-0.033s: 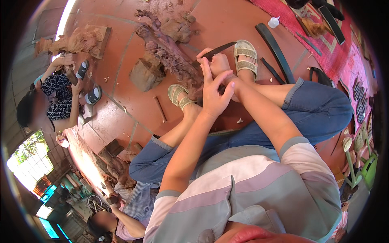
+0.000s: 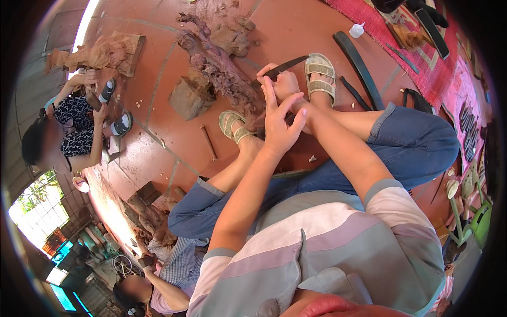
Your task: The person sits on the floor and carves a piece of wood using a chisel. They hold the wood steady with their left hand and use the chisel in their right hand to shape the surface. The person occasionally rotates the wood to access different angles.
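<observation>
My right hand [image 2: 288, 86] is closed around a dark, flat, blade-like tool [image 2: 293, 64] whose tapered tip reaches toward my right sandal [image 2: 320, 67]. Whether it is a knife or a file I cannot make out. My left hand [image 2: 281, 127] crosses in front of the right one with its fingers stretched out. Its fingertips lie at the right hand and wrist, and it holds nothing. Just left of both hands, a long reddish-brown wood carving [image 2: 219, 66] with a knobbly surface lies slantwise on the tiles, its near end partly hidden by my left hand and foot.
A rough wood block [image 2: 191, 98] and a thin stick [image 2: 208, 142] lie to the left. Dark curved strips [image 2: 359, 68] and a white bottle [image 2: 357, 29] lie to the right, near a red mat [image 2: 391, 47]. Two people handle wood at the left.
</observation>
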A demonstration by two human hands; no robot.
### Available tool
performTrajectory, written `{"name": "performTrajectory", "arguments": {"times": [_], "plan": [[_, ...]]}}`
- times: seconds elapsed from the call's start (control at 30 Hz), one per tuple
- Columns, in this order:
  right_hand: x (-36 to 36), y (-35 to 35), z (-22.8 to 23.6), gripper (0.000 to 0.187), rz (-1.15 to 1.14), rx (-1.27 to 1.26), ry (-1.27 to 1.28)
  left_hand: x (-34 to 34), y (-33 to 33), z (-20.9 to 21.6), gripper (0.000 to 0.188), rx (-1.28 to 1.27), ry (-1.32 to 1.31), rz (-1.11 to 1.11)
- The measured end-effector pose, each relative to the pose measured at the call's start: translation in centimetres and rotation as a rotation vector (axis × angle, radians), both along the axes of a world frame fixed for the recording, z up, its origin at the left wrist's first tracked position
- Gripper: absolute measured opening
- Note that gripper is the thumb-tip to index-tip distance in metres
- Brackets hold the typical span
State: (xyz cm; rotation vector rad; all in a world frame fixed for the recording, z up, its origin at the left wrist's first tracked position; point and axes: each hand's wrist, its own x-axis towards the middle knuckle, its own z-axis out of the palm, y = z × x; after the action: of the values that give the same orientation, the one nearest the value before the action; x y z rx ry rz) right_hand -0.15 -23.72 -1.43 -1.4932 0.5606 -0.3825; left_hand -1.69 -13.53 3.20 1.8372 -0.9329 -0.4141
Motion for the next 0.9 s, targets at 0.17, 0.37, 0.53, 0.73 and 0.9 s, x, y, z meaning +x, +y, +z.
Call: {"name": "performTrajectory", "arguments": {"times": [0.17, 0.37, 0.53, 0.73, 0.9], "plan": [[-0.2, 0.8, 0.3, 0.008, 0.111, 0.474, 0.023, -1.1, 0.0, -1.0, 0.034, 0.011, -0.062, 0.141], [-0.7, 0.8, 1.0, 0.011, 0.030, 0.094, 0.026, -0.6, 0.2, 0.0, 0.028, 0.060, -0.106, 0.025], [-0.9, 0.9, -0.1, 0.011, -0.026, 0.094, -0.006, 0.0, 0.6, 0.3, 0.026, 0.010, 0.056, -0.043], [-0.6, 1.0, 0.7, 0.010, 0.000, 0.305, -0.066, -1.3, -0.2, 0.9, 0.028, 0.064, -0.183, 0.070], [-0.4, 0.6, -0.1, 0.013, 0.078, 0.300, -0.124, -1.0, -0.2, -0.1, 0.030, 0.081, -0.132, 0.065]]}}
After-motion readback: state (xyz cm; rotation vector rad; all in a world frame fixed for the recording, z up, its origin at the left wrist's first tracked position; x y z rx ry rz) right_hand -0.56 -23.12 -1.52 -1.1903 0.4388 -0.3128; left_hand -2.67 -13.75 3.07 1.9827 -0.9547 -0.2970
